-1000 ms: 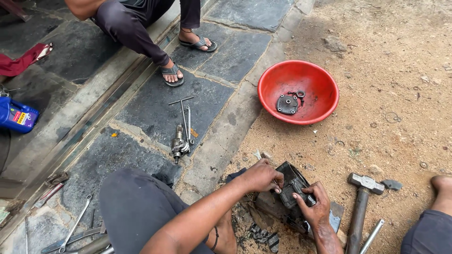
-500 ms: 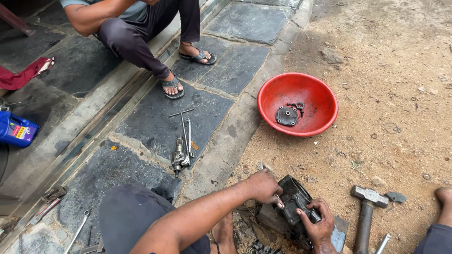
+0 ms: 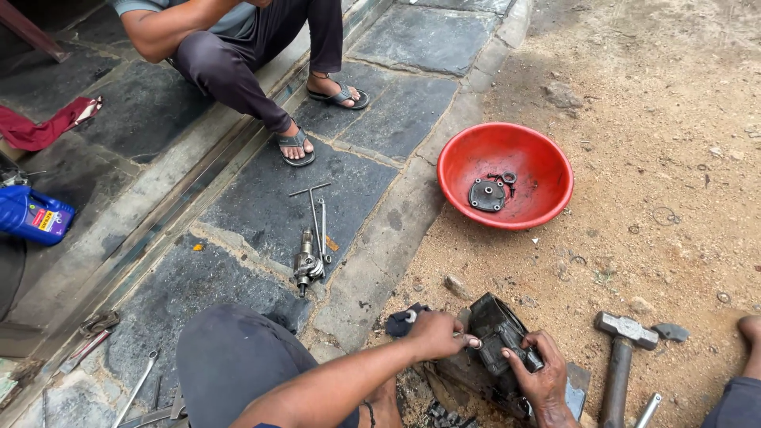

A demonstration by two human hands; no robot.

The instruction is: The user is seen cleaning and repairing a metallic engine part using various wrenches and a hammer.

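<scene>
**Roadside repair spot: hands on a metal casing**

Sandy ground (image 3: pixel 650 261) beside slate paving. Dark metal casing (image 3: pixel 495 329) lies on the ground, below the red bowl (image 3: pixel 505 175). Left hand (image 3: pixel 436 333) closed, fingers gripping the casing's left edge. Right hand (image 3: pixel 543 376) curled around its lower right side. Hammer (image 3: pixel 622 357) right of the casing. Bowl holds a round metal plate (image 3: pixel 486 194). Another person's sandalled feet (image 3: pixel 295 145) rest left of the bowl.

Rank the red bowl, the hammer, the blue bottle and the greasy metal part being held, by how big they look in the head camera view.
1. Red bowl, clearly largest.
2. Hammer, partly cut off by the frame edge, and the dark metal part, partly covered by both hands: these look alike, and both lie nearer the camera, so no ranking.
3. Blue bottle, smallest, though cut off at the left edge.
</scene>
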